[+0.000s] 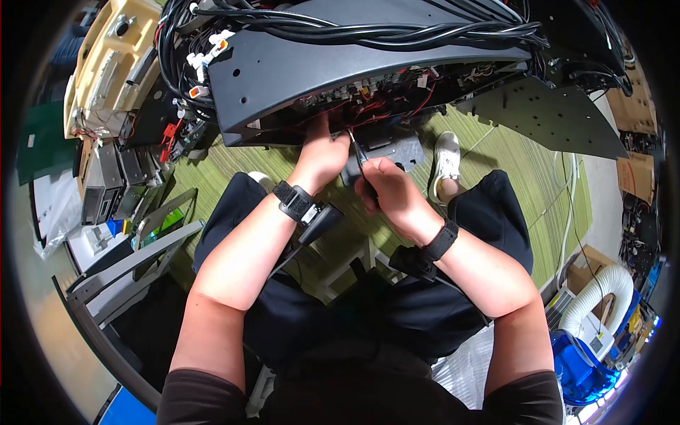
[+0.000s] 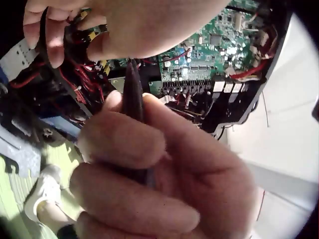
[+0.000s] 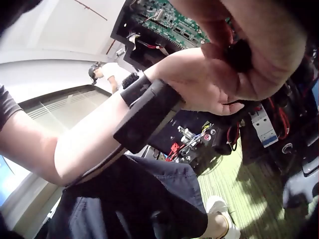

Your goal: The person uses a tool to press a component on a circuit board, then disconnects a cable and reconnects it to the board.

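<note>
My right hand grips a slim dark tool with a tapered tip that points up into the black housing. The tool's dark handle end shows inside the curled fingers in the right wrist view. My left hand reaches under the housing's edge, its fingertips hidden in the head view. In the left wrist view its fingers hang spread apart among red wires and black cable. A green circuit board with connectors lies behind both hands, and the tool tip overlaps its lower edge.
Thick black cables run over the housing, with white connectors at its left. A dark perforated panel juts out right. A grey metal part lies on the green floor below. Another person is in the background.
</note>
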`<state>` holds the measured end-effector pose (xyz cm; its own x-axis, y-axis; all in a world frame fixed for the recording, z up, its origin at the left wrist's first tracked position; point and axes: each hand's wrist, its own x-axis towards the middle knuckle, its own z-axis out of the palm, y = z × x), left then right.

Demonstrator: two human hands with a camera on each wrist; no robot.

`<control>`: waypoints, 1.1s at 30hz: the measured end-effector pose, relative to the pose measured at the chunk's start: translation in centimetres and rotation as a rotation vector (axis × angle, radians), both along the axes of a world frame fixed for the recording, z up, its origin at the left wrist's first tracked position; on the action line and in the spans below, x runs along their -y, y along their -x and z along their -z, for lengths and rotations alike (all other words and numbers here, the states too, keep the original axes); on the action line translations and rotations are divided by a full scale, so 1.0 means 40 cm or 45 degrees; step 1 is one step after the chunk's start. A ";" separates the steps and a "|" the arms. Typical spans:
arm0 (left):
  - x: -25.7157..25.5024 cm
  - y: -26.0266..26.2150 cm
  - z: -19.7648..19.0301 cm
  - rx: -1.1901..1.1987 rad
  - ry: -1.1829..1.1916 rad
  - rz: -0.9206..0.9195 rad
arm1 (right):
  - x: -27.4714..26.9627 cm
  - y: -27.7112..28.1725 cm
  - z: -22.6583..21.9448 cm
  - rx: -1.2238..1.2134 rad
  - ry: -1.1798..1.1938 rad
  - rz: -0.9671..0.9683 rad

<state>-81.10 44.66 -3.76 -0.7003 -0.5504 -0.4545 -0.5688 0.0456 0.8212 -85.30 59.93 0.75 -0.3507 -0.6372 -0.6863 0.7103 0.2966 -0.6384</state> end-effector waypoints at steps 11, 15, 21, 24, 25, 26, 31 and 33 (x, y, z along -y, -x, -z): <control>0.018 -0.009 -0.009 0.214 0.494 0.560 | -0.001 0.010 -0.015 0.015 0.049 0.042; 0.023 -0.005 -0.021 0.243 0.452 0.566 | -0.001 0.013 -0.014 0.005 0.051 0.041; 0.023 -0.011 -0.043 0.213 0.456 0.579 | -0.005 0.016 -0.017 -0.023 0.043 0.026; 0.020 -0.019 -0.031 0.155 0.796 0.632 | -0.009 0.017 -0.017 -0.012 0.050 0.030; 0.017 -0.021 -0.034 0.152 0.795 0.643 | -0.011 0.016 -0.012 -0.021 0.066 0.030; 0.014 -0.023 -0.039 0.174 0.806 0.647 | -0.013 0.017 -0.010 -0.031 0.082 0.027; -0.023 -0.010 -0.097 0.382 0.612 0.643 | -0.019 0.019 -0.012 -0.068 0.053 0.022; -0.022 -0.017 -0.061 0.270 0.747 0.553 | -0.022 0.017 -0.010 -0.074 0.062 0.023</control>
<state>-80.43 45.56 -1.32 -0.8396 -0.4380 -0.3212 -0.5429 0.6971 0.4684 -85.97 60.80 1.13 -0.4009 -0.6622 -0.6331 0.6768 0.2517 -0.6918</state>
